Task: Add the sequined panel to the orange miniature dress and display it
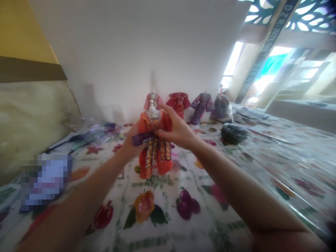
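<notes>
Between my two hands is a small orange doll dress [146, 164] with a beaded neckline and patterned bands down its front. A whitish bottle-like form [153, 111] sticks up out of its neck. My left hand [130, 141] grips the dress from the left side, fingers partly behind it. From the right, my right hand [178, 127] holds the upper part, thumb across the front. A purple strip [142, 139] lies across the waist, its free end pointing left. Both hands are raised over the flowered tablecloth [157, 236].
Against the white wall stand several miniature garments: a pink one [147, 101], a red one [179, 104] and a purple one [202, 107]. Beside them is a dark wrapped bundle [222, 108]. A black plastic-wrapped item [234, 133] lies right. Clear plastic packaging [101, 131] lies left.
</notes>
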Available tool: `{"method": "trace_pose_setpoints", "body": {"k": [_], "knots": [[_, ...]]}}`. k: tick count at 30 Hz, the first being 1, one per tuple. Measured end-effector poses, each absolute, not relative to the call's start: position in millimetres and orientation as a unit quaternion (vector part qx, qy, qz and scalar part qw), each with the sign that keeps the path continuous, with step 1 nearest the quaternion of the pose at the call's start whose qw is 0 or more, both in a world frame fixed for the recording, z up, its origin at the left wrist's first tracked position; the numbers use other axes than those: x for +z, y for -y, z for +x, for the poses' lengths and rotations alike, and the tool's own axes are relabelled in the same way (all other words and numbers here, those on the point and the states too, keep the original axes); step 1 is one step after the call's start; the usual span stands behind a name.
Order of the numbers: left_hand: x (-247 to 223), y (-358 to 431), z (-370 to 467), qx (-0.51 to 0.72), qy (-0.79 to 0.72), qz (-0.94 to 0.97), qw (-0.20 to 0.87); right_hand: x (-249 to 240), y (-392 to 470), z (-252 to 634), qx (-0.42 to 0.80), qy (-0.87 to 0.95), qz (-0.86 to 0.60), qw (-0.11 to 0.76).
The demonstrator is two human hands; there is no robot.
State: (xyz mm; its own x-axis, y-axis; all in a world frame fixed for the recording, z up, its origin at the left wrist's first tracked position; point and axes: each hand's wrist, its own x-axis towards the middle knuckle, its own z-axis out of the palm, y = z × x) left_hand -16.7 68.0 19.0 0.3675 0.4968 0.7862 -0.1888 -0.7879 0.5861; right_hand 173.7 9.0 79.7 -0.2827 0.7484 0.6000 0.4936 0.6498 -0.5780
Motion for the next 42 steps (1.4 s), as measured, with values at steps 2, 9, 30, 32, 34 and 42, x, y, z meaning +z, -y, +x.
{"method": "trace_pose_setpoints", "body": {"k": [2,9,30,32,34,42], "knots": [[20,-68,-17,0.557,-0.096,0.776,0.279,78,-14,177,0.158,0.794,-0.381,0.447],[25,-61,-14,0.564,-0.115,0.782,0.242,76,-20,179,0.168,0.803,-0.346,0.454],[60,-43,-42,0.373,-0.302,0.842,0.245,60,-23,174,0.183,0.772,-0.337,0.506],[68,-44,-48,0.342,-0.346,0.843,0.229,60,-23,175,0.187,0.768,-0.344,0.506],[74,-46,-54,0.33,-0.366,0.844,0.21,60,-22,175,0.196,0.765,-0.347,0.506],[88,-55,-78,0.353,-0.422,0.811,0.198,58,-22,177,0.174,0.771,-0.356,0.498]]}}
